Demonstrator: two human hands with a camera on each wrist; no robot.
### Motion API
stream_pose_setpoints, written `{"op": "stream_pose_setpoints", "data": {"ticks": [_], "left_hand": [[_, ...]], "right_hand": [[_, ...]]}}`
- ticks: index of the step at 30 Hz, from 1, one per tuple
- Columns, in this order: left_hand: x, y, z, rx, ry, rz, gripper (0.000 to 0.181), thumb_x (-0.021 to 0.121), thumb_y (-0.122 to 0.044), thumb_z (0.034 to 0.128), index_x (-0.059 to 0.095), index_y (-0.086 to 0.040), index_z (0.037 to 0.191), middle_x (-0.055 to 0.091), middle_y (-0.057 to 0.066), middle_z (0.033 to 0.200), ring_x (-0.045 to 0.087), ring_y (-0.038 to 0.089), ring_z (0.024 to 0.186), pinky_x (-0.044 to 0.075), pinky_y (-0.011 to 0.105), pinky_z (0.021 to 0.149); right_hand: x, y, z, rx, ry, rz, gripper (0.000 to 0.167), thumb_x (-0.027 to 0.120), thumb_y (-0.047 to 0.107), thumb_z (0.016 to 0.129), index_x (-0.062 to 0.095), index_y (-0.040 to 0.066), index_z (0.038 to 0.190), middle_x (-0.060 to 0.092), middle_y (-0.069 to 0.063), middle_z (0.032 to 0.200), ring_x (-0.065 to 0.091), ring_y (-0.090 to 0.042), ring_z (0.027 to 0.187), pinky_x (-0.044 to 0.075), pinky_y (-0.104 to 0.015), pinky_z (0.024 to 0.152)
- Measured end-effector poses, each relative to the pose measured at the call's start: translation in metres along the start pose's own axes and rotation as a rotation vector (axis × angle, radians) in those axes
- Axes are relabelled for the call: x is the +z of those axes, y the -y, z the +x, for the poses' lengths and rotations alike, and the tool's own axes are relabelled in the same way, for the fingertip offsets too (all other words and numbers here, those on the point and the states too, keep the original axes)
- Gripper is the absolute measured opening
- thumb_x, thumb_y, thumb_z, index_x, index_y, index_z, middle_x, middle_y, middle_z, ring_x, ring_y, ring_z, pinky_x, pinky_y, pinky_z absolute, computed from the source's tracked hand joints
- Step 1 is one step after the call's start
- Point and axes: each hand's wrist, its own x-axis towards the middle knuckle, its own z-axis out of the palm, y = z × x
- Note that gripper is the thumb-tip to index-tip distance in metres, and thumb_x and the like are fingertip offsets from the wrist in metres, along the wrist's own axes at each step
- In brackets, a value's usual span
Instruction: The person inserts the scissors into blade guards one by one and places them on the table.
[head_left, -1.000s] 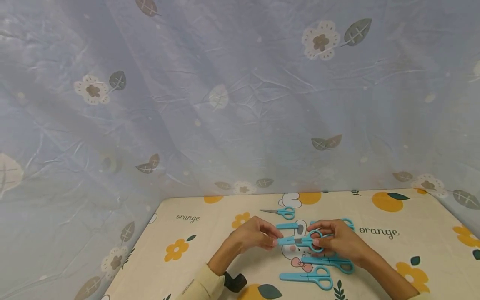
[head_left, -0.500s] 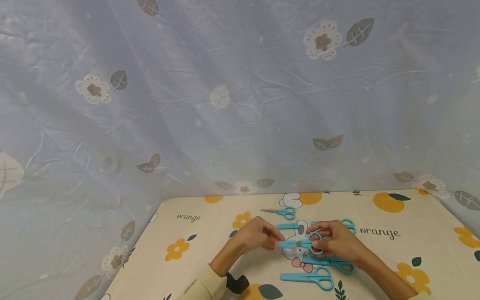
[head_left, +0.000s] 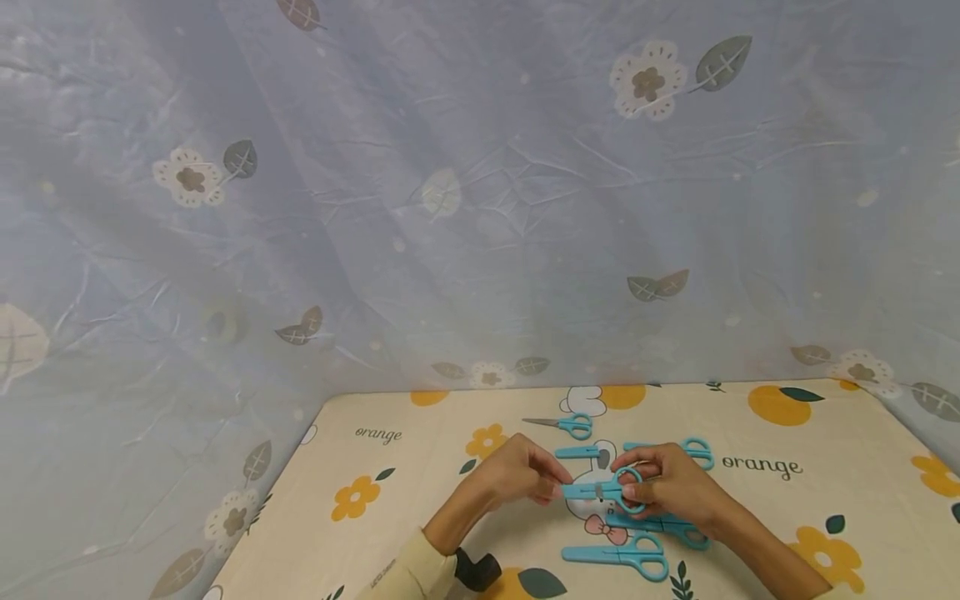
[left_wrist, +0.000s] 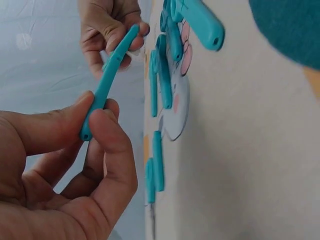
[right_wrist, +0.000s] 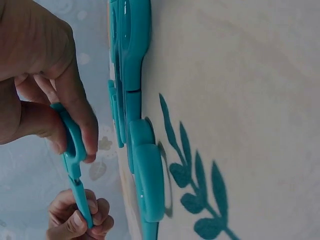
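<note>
My left hand [head_left: 517,475] pinches a light-blue blade cover [head_left: 576,492] between thumb and fingers, close to its closed tip. At the other end, my right hand [head_left: 671,482] grips the blue handle loops of a pair of scissors [head_left: 628,490]. The blades sit mostly inside the cover, with a short grey strip showing at its mouth in the head view. Both hands hold the pair level above the tablecloth. In the left wrist view the cover [left_wrist: 102,90] points back toward the thumb; in the right wrist view the scissors' handle [right_wrist: 75,145] lies between curled fingers.
Bare-bladed scissors [head_left: 576,426] lie at the back, beside a loose blue cover [head_left: 576,452]. Covered scissors [head_left: 697,452] lie behind my right hand, others [head_left: 663,528] under it, and another pair [head_left: 617,555] nearer the front. A patterned curtain [head_left: 480,208] rises behind the tablecloth [head_left: 420,492].
The scissors and cover have come closer together, and the strip of bare blade between them has shortened. Otherwise both hands keep nearly the same place and hold.
</note>
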Motion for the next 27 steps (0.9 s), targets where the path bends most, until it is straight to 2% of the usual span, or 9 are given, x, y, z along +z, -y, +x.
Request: {"op": "stream_pose_setpoints", "data": {"ticks": [4,12,18,22,27], "left_hand": [[0.0027,0.003,0.0019,-0.022,-0.014,-0.019,0.013,0.077,0.01,0.0895,0.084,0.002,0.097,0.081,0.011,0.088,0.069,0.015,0.065,0.064,0.032,0.066],[0.0048,-0.0004,0.0025,0.0,-0.014,0.014,0.014,0.078,0.01,0.0889,0.085,0.0,0.096,0.08,0.007,0.085,0.068,0.015,0.065,0.064,0.032,0.066],[0.0066,-0.0013,0.0034,-0.023,-0.011,-0.012,0.015,0.078,0.011,0.088,0.084,0.0,0.096,0.078,0.007,0.082,0.066,0.014,0.064,0.063,0.03,0.064],[0.0081,0.0002,0.0048,-0.005,-0.017,-0.008,0.015,0.078,0.012,0.0871,0.084,0.0,0.095,0.078,0.006,0.08,0.066,0.014,0.063,0.06,0.027,0.061],[0.0096,0.0006,0.0049,0.022,-0.019,0.008,0.014,0.079,0.012,0.0864,0.084,0.0,0.093,0.075,0.004,0.075,0.064,0.014,0.06,0.058,0.024,0.057]], "right_hand": [[0.0021,0.0007,0.0007,-0.018,-0.014,-0.012,0.039,0.071,0.002,0.1,0.062,-0.015,0.133,0.072,-0.008,0.089,0.076,-0.024,0.085,0.067,-0.045,0.074],[0.0005,0.0003,0.0001,0.039,-0.005,0.006,0.04,0.07,0.002,0.101,0.06,-0.015,0.136,0.072,-0.007,0.084,0.076,-0.024,0.087,0.067,-0.047,0.077],[0.0029,-0.0008,0.002,-0.006,-0.027,-0.017,0.035,0.07,0.001,0.101,0.063,-0.014,0.131,0.07,-0.008,0.09,0.074,-0.023,0.083,0.067,-0.044,0.073],[0.0037,-0.0002,0.0028,-0.019,-0.029,-0.02,0.033,0.07,0.0,0.1,0.063,-0.014,0.13,0.067,-0.007,0.089,0.072,-0.023,0.082,0.067,-0.044,0.071],[0.0037,0.001,0.0029,0.025,-0.02,0.002,0.034,0.071,0.0,0.1,0.063,-0.014,0.13,0.066,-0.006,0.085,0.072,-0.021,0.081,0.067,-0.044,0.073]]}}
